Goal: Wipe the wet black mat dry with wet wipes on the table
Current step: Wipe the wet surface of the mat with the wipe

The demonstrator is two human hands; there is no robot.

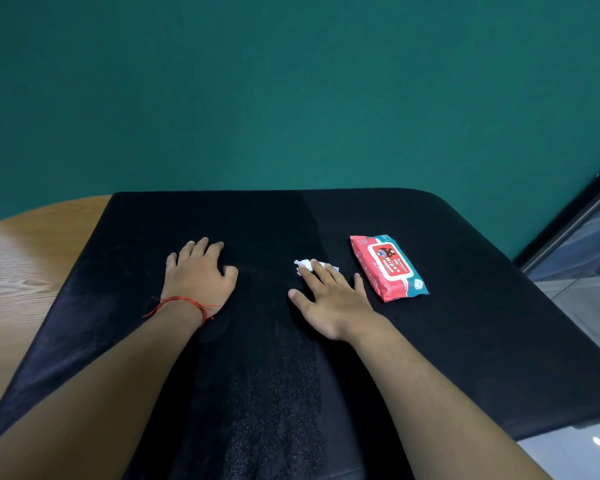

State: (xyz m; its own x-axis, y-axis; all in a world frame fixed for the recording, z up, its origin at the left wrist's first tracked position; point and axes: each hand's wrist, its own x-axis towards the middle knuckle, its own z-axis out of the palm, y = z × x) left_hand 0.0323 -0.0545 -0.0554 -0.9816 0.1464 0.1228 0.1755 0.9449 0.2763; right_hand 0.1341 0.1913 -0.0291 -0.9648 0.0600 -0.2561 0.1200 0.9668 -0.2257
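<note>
A black mat (465,323) covers most of the table, with a duller, speckled patch near the front middle. My left hand (200,273) rests flat on the mat, left of centre, a red thread round its wrist. My right hand (329,299) lies on the mat with straight fingers, its fingertips pressing on a small crumpled white wipe (303,265). A red and teal pack of wet wipes (387,266) lies on the mat just right of that hand, a white wipe showing at its near end.
The wooden table (18,268) shows bare to the left of the mat. A teal wall stands right behind the table. At the right, past the mat's edge, are a dark frame with glass and a pale floor (589,306).
</note>
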